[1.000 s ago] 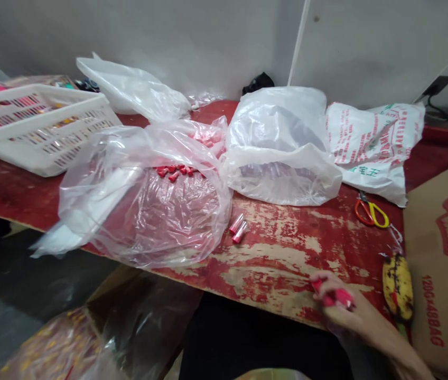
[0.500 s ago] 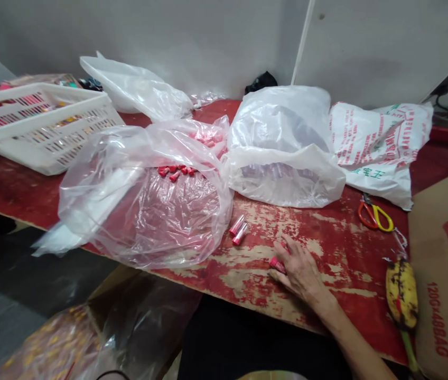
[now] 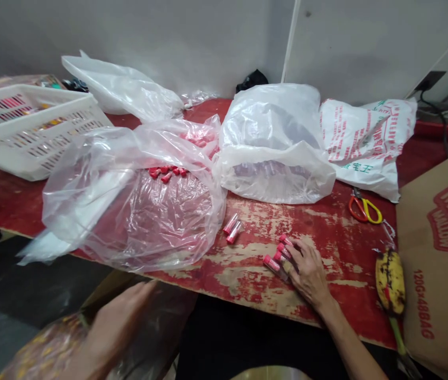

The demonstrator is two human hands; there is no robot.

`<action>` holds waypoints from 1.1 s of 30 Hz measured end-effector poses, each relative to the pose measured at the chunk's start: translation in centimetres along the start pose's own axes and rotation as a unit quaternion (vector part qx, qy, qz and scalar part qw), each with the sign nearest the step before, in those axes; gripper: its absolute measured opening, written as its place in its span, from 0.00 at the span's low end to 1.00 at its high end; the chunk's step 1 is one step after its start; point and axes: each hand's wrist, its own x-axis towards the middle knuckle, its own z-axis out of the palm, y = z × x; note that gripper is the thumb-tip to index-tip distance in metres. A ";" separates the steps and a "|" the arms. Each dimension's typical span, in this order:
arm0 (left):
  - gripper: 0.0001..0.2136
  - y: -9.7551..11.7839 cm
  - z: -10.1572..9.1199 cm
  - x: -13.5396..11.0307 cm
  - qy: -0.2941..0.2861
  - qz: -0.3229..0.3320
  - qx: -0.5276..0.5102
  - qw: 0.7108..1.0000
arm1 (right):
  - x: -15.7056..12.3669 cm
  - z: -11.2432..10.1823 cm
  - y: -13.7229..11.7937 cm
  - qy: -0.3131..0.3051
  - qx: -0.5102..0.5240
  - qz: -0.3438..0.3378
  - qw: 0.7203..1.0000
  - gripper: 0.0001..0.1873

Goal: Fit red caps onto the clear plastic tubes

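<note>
A red-painted wooden bench (image 3: 338,237), its paint worn, runs in front of both hands. A clear plastic bag (image 3: 137,221) lies well left of the right hand. Short clear tubes (image 3: 278,258) with pink-red ends lie side by side under the right hand (image 3: 309,277), whose fingers are spread and rest on them unpinched; four show. Two more tubes (image 3: 232,231) lie apart, left of that hand, beside the bag. The left hand (image 3: 117,327), blurred, open, empty, is below the bench edge. Red caps (image 3: 164,173) cluster inside the bag, too many to count.
</note>
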 end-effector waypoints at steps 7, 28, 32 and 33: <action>0.14 15.1 13.0 4.5 -0.003 0.348 0.053 0.936 | -0.1 -1.0 -0.6 0.063 -0.016 -0.008 0.998 0.22; 0.14 12.9 15.2 3.1 0.074 0.175 -0.241 0.952 | 0.6 -2.7 -6.7 -0.032 0.078 -0.031 0.996 0.08; 0.11 12.6 15.1 3.2 0.112 0.071 -0.282 0.950 | 2.8 -1.9 -8.3 -0.081 -0.033 -0.032 0.996 0.06; 0.11 12.5 15.1 3.2 0.108 0.061 -0.292 0.948 | 3.3 -1.6 -8.7 -0.088 -0.051 -0.026 0.994 0.06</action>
